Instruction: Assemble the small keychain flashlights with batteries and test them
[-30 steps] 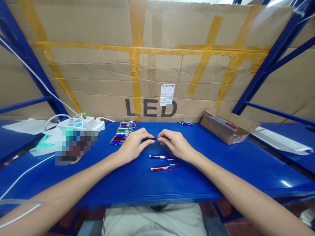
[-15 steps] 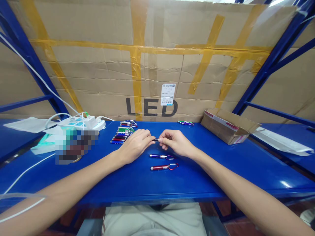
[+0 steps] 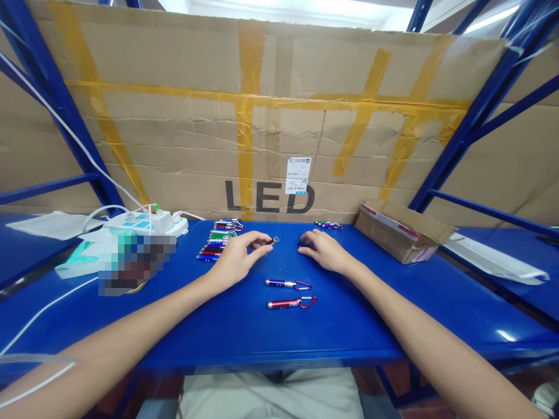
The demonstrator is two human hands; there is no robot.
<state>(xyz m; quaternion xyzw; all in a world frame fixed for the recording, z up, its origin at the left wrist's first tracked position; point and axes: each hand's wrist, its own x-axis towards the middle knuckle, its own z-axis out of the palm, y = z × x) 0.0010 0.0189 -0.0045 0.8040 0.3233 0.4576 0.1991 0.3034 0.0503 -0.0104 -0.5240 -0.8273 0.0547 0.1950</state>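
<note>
My left hand (image 3: 243, 254) is closed around a black penlight (image 3: 274, 240), of which only a short dark piece with a shiny metal end shows past the fingertips. To the right and apart from it, my right hand (image 3: 324, 250) has its fingers curled together. A small dark bit shows at those fingertips, too little to name. On the table in front of both hands lie a purple penlight (image 3: 279, 283) and, nearer, a red penlight (image 3: 285, 304), each with a carabiner clip. A row of several coloured penlights (image 3: 209, 256) lies beside my left hand, partly hidden by it.
An open cardboard box (image 3: 388, 233) stands at the right rear of the blue table (image 3: 279, 340). Green and purple penlights (image 3: 328, 225) lie at the back. A power strip (image 3: 140, 221) with cables is at left. A large cardboard sheet (image 3: 196, 145) walls off the rear.
My hands have moved apart; before, both held the small black piece between them. The left hand has turned, its thumb now toward me. The view has tilted up slightly.
</note>
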